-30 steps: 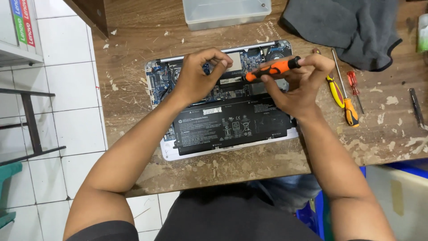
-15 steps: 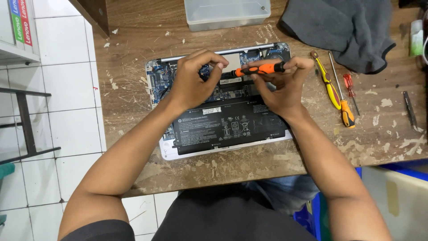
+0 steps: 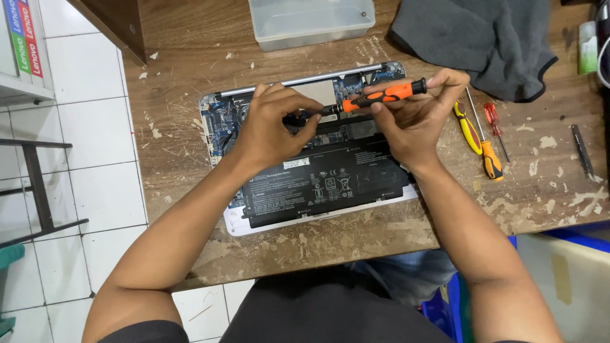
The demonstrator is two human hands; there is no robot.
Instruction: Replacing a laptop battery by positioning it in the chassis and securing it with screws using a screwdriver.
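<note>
Most open table [image 3: 178,101] is upper left of the laptop [image 3: 318,184], and along the front edge too. Top centre's blocked by a clear plastic box [image 3: 310,22], upper right by a grey cloth [image 3: 489,44]. Right side has loose screwdrivers [image 3: 480,136] (a narrow gap beside them).

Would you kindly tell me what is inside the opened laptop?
A black battery fills the laptop's front; blue circuit boards sit behind. Both hands and the screwdriver hide the middle.
</note>
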